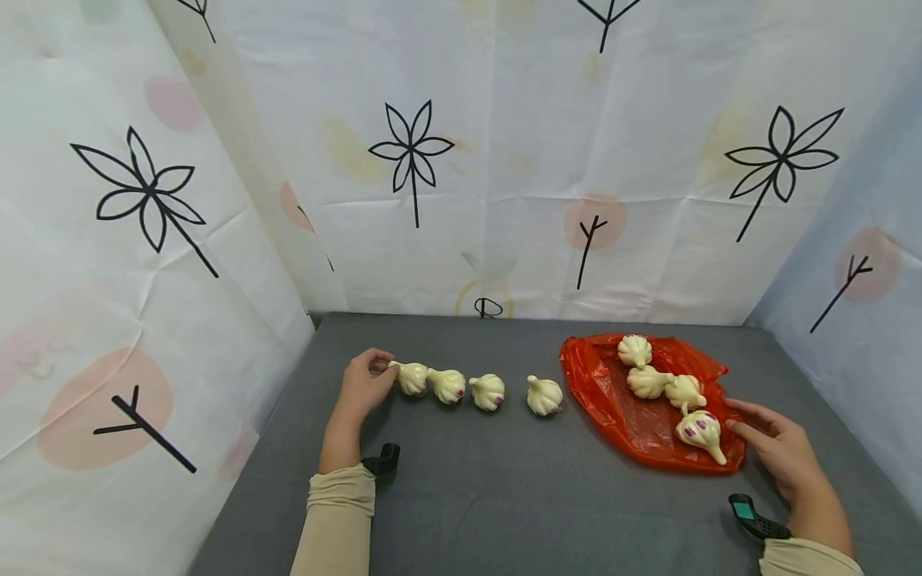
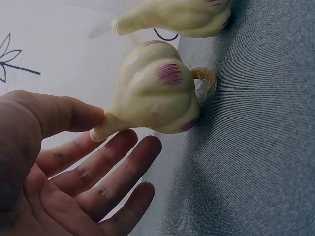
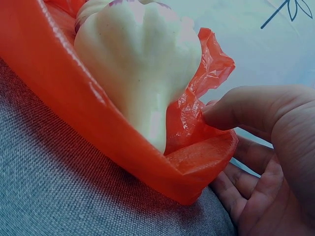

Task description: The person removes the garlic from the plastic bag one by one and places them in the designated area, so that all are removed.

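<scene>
At the left end of a row of garlic bulbs, my left hand pinches the stem of the outermost garlic bulb between thumb and fingers. The bulb is cream with purple patches and has dry roots at its base. On the right, a red plastic bag lies spread with several garlic bulbs on it. My right hand pinches the bag's right edge, thumb on the inner side and fingers outside. Closest to that hand is a purple-marked garlic bulb, its stem pointing toward the near side of the bag.
Rightward along the row sit a second garlic bulb, a third bulb and, after a wider gap, another bulb near the bag. A grey cloth covers the table. White patterned curtains enclose the back and sides.
</scene>
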The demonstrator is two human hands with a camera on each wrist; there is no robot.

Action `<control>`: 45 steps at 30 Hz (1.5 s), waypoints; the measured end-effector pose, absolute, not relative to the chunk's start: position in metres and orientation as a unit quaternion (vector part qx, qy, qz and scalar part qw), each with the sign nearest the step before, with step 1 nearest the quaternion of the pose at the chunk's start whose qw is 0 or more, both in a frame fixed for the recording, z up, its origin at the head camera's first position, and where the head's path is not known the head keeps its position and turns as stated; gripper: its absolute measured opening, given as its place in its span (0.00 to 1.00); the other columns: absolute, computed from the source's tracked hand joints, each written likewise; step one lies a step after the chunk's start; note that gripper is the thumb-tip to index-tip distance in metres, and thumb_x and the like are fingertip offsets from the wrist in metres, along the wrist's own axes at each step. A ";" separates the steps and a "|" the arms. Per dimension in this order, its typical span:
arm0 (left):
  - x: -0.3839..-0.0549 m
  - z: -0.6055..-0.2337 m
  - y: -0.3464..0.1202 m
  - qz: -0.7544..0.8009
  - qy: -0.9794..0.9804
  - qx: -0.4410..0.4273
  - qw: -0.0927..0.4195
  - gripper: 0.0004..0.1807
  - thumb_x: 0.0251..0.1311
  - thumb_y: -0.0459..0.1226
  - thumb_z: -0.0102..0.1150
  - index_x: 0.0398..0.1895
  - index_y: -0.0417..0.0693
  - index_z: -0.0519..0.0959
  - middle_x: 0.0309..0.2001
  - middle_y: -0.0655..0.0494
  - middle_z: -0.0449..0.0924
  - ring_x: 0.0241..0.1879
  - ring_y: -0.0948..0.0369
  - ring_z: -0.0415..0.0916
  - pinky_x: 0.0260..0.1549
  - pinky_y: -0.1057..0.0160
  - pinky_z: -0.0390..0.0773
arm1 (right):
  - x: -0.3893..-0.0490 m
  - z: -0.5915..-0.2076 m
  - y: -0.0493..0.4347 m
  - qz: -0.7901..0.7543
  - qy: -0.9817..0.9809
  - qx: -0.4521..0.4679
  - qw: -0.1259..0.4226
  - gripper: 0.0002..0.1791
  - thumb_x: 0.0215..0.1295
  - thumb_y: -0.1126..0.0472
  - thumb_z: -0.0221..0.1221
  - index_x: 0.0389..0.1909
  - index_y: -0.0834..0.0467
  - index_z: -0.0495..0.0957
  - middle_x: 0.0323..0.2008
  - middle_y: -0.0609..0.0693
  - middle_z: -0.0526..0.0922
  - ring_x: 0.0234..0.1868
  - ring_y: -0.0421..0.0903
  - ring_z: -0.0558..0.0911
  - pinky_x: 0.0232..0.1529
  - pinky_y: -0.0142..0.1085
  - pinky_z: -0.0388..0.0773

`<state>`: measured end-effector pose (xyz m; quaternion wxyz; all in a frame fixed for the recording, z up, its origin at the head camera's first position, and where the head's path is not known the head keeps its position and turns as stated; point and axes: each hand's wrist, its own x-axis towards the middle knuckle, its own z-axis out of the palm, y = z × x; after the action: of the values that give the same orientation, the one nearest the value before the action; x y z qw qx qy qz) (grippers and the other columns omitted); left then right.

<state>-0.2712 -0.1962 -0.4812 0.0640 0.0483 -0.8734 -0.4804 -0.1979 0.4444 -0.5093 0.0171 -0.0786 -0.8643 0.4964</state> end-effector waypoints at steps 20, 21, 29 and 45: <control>-0.269 -0.478 -0.201 -0.479 -0.876 0.039 0.041 0.15 0.74 0.42 0.61 0.56 0.42 0.83 0.51 0.42 0.86 0.48 0.49 0.85 0.46 0.52 0.84 | -0.198 -0.507 0.444 0.485 -0.869 -0.096 0.008 0.26 0.77 0.44 0.62 0.71 0.46 0.79 0.43 0.09 0.66 0.46 0.15 0.63 0.39 0.16 0.69; -0.269 -0.478 -0.201 -0.480 -0.876 0.040 0.040 0.15 0.75 0.43 0.61 0.56 0.43 0.83 0.51 0.42 0.86 0.48 0.49 0.85 0.46 0.52 0.84 | -0.198 -0.508 0.444 0.484 -0.869 -0.096 0.008 0.26 0.77 0.44 0.62 0.71 0.46 0.79 0.43 0.09 0.66 0.46 0.15 0.63 0.39 0.16 0.69; -0.268 -0.479 -0.202 -0.478 -0.877 0.034 0.042 0.16 0.76 0.43 0.61 0.58 0.42 0.82 0.52 0.41 0.86 0.51 0.47 0.85 0.50 0.47 0.83 | -0.198 -0.507 0.444 0.490 -0.867 -0.093 0.014 0.25 0.77 0.45 0.63 0.71 0.46 0.80 0.43 0.09 0.68 0.47 0.15 0.64 0.39 0.15 0.69; -0.269 -0.481 -0.200 -0.471 -0.881 0.032 0.044 0.17 0.76 0.43 0.61 0.58 0.42 0.82 0.54 0.40 0.85 0.56 0.45 0.82 0.55 0.43 0.81 | -0.198 -0.507 0.444 0.487 -0.868 -0.097 0.009 0.26 0.77 0.44 0.62 0.71 0.46 0.79 0.43 0.09 0.66 0.47 0.15 0.63 0.39 0.16 0.69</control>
<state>-0.2686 -0.1996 -0.4813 0.0436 0.0316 -0.8806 -0.4708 -0.1977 0.4437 -0.5067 0.0092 -0.0974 -0.8679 0.4870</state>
